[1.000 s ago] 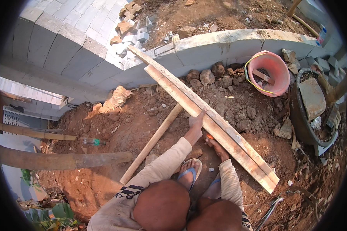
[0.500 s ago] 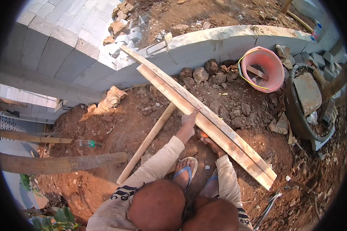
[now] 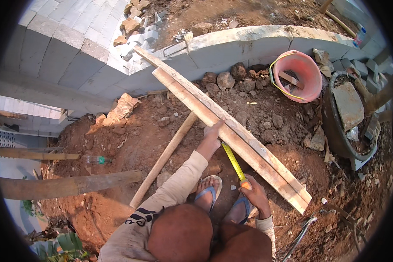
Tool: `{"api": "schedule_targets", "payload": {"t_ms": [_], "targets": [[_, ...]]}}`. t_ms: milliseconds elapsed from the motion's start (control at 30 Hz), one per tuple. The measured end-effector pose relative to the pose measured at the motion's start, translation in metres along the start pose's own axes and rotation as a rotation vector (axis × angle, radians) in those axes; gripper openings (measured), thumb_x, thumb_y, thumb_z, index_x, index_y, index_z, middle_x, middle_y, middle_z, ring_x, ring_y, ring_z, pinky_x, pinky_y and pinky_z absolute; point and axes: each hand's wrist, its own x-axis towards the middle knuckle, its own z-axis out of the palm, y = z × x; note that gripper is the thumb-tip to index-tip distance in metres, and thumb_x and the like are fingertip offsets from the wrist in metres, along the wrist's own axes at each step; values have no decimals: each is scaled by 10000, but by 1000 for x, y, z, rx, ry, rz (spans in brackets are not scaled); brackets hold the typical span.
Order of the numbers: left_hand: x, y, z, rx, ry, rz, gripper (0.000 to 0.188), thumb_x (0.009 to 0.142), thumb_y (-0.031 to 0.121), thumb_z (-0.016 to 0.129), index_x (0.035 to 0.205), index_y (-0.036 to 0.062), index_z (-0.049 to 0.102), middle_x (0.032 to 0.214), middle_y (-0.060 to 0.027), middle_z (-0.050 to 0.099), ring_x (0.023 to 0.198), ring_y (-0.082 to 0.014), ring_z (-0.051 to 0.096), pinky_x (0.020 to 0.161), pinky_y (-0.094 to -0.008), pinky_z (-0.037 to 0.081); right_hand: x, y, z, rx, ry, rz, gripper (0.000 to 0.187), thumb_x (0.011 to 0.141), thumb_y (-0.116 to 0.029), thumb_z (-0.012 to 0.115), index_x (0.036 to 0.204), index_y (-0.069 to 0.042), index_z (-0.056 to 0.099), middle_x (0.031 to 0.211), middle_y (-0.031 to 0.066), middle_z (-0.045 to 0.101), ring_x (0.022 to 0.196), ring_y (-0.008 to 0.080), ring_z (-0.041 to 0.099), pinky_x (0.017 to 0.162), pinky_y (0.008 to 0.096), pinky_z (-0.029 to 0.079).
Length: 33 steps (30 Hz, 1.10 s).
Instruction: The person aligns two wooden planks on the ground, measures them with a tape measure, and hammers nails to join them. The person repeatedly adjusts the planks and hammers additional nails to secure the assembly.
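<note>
Two long wooden planks [image 3: 244, 139] slant side by side in front of me, with the far left end of one against the low block wall. My left hand [image 3: 211, 136] grips the near edge of the closer plank, its index finger stretched out on the top face. In my right hand [image 3: 256, 196] is the orange case of a tape measure [image 3: 246, 184], held low by my right foot. Its yellow blade [image 3: 234, 162] runs out from the case to the plank's edge beside my left hand. Whether those fingers also pinch the blade's tip is hidden.
A round wooden pole [image 3: 166, 157] lies beneath the planks on the soil. A pink bucket [image 3: 302, 74] and a black tub [image 3: 338, 118] with a block stand at the right. Behind runs a grey block wall [image 3: 240, 48]. Bamboo poles [image 3: 70, 187] jut in from the left.
My right hand has drawn the tape measure case back toward me from the plank's edge, so a length of yellow blade now shows. My left hand stays on the plank.
</note>
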Motion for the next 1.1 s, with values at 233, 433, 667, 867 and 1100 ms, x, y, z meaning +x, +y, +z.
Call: {"api": "schedule_targets", "payload": {"t_ms": [233, 433, 667, 867, 1100], "targets": [[10, -3, -6, 184, 58, 67, 607, 925, 277, 868, 1397, 7, 598, 1282, -135, 691, 1130, -297, 708, 980, -494, 601, -120, 9, -28, 368, -88, 251, 532, 908, -11, 721, 1428, -49, 614, 1174, 31, 677, 1008, 106, 670, 834, 261, 564], [3, -1, -3, 140, -6, 110, 619, 933, 250, 863, 1439, -2, 610, 1360, -91, 677, 1197, -257, 678, 1041, -462, 570, -204, 21, -10, 656, 432, 391, 428, 995, -173, 688, 1395, -56, 588, 1042, 50, 703, 883, 118, 661, 776, 291, 538], [-1, 2, 0, 186, 70, 73, 648, 932, 254, 860, 1460, -7, 589, 1391, -116, 658, 1261, -285, 646, 1100, -512, 544, -232, 37, -1, 350, 675, 559, 545, 1025, -429, 693, 1376, -43, 533, 1040, 166, 732, 955, 266, 717, 841, 410, 557], [5, 1, -3, 192, 46, 108, 637, 936, 232, 842, 1467, 1, 578, 1383, -120, 663, 1247, -295, 657, 1090, -511, 558, -236, 33, 14, 325, 647, 608, 541, 1039, -391, 693, 1393, -37, 488, 1100, 114, 683, 976, 177, 652, 892, 343, 534], [9, -1, -6, 209, 52, 104, 614, 948, 237, 822, 1469, 21, 580, 1359, -118, 674, 1240, -288, 668, 1082, -501, 563, -233, 20, 6, 278, 657, 576, 682, 980, -526, 729, 1354, -5, 496, 1032, 227, 736, 929, 348, 764, 848, 444, 579]]}}
